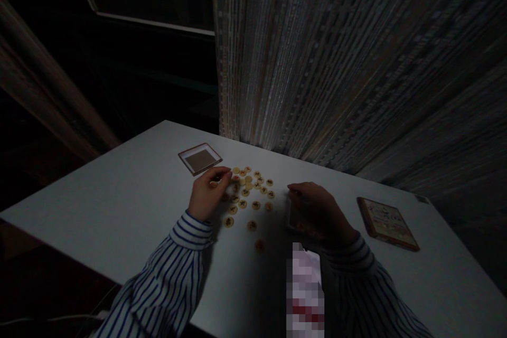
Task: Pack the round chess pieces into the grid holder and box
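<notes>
Several small round wooden game pieces point(253, 190) with dark marks lie scattered on a white table point(119, 206). My left hand point(208, 193) rests at the left edge of the pieces, its fingers curled and pinching one of them near the thumb. My right hand point(315, 211) lies to the right of the pieces with its fingers curled over a small flat box or card point(295, 219), which is mostly hidden in shadow. Both arms wear striped sleeves.
An open shallow square box tray point(199, 158) sits behind the pieces at the left. A flat printed box lid point(387, 223) lies at the right. A striped curtain point(356, 63) hangs behind the table. The room is dark.
</notes>
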A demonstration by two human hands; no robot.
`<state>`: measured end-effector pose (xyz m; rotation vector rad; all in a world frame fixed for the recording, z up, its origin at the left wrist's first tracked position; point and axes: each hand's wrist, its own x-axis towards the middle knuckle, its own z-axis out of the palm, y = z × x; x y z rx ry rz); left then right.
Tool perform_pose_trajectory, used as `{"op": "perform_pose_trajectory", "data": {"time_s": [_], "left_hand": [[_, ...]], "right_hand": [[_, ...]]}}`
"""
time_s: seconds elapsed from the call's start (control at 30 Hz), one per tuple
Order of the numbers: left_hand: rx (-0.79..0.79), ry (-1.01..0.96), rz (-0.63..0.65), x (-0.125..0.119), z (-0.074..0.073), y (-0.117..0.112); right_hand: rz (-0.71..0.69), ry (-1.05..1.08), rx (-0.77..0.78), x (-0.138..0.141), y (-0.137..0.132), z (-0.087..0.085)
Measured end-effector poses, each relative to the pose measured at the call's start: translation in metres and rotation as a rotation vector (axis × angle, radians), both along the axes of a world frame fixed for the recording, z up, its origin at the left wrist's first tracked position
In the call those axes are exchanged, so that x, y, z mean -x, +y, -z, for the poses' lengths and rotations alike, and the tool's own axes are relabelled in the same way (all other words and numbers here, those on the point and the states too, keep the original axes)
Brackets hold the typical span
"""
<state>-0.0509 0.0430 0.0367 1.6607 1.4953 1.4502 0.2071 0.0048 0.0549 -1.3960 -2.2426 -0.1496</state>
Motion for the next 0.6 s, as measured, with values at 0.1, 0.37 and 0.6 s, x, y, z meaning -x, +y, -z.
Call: {"op": "perform_pose_trajectory", "data": {"time_s": [0.1, 0.37, 0.6], "left_hand": [[-0.004, 0.102, 0.049, 0.0, 0.007, 0.011], [-0.046, 0.319, 0.079, 0.008, 0.034, 0.025], [-0.06, 0.52, 0.111, 0.016, 0.043, 0.024]], "right_hand": [[0.007, -0.043, 0.023, 0.001, 0.002, 0.0], [-0.012, -0.126, 0.072, 0.004, 0.008, 0.001], [-0.042, -0.223, 0.186, 0.018, 0.027, 0.0]]}}
